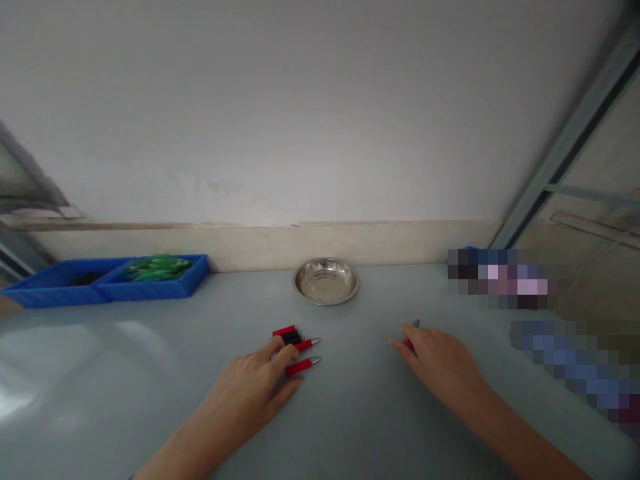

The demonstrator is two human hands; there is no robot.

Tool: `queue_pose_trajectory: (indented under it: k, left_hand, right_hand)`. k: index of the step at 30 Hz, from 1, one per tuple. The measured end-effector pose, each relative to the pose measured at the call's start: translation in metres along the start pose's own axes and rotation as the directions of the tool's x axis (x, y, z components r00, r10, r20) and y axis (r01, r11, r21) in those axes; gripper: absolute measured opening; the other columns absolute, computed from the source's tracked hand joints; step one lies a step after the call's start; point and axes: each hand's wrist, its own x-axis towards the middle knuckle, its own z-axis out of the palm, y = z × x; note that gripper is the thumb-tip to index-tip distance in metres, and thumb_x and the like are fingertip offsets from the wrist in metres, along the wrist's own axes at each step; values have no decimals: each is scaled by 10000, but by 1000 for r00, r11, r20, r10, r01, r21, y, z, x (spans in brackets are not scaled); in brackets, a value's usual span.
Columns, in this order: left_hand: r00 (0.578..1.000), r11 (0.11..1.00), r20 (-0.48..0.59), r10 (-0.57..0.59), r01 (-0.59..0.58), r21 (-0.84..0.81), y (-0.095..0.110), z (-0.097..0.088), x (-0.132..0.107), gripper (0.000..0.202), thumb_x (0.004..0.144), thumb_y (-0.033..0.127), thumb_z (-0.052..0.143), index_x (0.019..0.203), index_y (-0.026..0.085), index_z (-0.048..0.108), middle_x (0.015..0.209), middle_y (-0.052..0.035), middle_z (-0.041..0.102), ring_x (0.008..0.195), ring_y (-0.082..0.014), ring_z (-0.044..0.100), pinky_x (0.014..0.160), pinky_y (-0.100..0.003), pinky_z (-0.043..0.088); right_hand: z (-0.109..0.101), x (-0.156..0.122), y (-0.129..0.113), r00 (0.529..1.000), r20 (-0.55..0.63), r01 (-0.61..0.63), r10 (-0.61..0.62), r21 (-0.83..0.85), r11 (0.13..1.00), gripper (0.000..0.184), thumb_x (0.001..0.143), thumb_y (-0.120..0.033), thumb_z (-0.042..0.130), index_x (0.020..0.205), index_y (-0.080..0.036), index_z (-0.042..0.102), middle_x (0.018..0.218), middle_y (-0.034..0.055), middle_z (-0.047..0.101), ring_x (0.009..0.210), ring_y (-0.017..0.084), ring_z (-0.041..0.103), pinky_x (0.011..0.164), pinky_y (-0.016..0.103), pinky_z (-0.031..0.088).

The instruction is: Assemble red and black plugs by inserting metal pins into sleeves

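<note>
My left hand (250, 390) rests on the grey table (100, 373), its fingers curled around several red and black pens with silver tips (299, 348). About a hand's width to the right, my right hand (437, 360) lies palm down with its fingers bent over a small dark object (416, 324), of which only the tip shows. A round metal dish (326, 281) stands just beyond both hands, close to the wall.
Two blue plastic trays sit at the back left: the nearer one (160, 285) holds green pieces, the one further left (55, 288) holds something dark. A blurred-out area covers the right edge. A metal frame rises at the far right.
</note>
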Motion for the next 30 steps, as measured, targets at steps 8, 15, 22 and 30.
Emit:
queue_pose_trajectory:
  k: [8,15,22,30]
  left_hand:
    - [1000,1000,-23,-7,6,-13,-1,2,0,251,848,303,357,941,194,563,979,-106,585,756,-256,625,654,-365,490]
    - [1000,1000,-16,-13,13,18,-4,2,-1,254,850,301,350,914,191,570,954,-93,595,764,-246,623,670,-375,493]
    - [998,997,-51,24,-20,72,3,1,0,280,883,309,305,898,190,558,921,-73,597,741,-204,619,638,-319,498]
    - [940,955,-189,284,-296,-37,29,6,-11,235,898,289,327,864,192,539,797,-37,588,706,-161,580,636,-277,475]
  right_hand:
    - [2,-2,-2,998,-56,19,-18,24,1000,230,867,-304,430,736,-184,575,684,62,658,644,231,623,503,278,328]
    - [-4,-3,-6,996,-79,51,-46,63,997,228,876,-303,427,747,-183,572,690,44,654,643,212,612,531,275,342]
    - [-6,-9,-16,963,-94,268,-251,344,900,198,882,-300,427,833,-168,566,802,29,638,738,175,589,659,270,394]
    - [4,-23,-37,870,-154,465,-468,569,678,212,900,-286,385,960,-180,559,902,30,619,826,147,557,731,236,390]
